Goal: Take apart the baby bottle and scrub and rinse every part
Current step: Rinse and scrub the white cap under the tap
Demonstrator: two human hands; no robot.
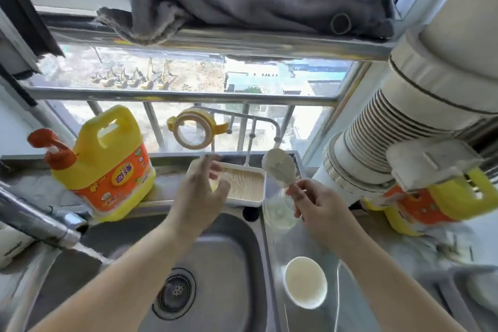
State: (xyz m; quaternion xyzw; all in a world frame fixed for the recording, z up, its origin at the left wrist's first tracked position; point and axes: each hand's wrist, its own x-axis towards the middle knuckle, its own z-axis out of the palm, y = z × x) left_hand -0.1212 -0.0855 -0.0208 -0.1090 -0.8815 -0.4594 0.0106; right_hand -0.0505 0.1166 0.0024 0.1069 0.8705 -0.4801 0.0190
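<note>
Pale bottle brush [279, 167] was gripped in the right hand [314, 203]: fingers [297, 191] curled round its handle just below the head, brush head pointing up and away from the fingertips. Directly under those fingers sat the clear bottle body [280, 214] on the steel counter beside the sink [215, 264]; whether the hand also touched it, couldn't tell.

Left hand [200, 193] was raised over the sink's back edge, fingers loosely spread and slightly bent. Something thin and clear may have been pinched at the fingertips, too blurred to confirm. Just beyond its fingertips lay a white tray [242, 183] with a wood-grain floor. Above and beyond that, the yellow-handled bottle collar [192, 128] hung on a wire drying rack [253, 127], not touching either hand.

Nearer the body than the right-hand fingers, a white cap [305, 281] lay on the counter, open side up, well apart from the hand.

Further out: yellow detergent jug [107, 167] with a red pump left of the left hand, a second yellow jug [436, 202] right of the right hand, faucet [40, 224] running water into the sink at far left.
</note>
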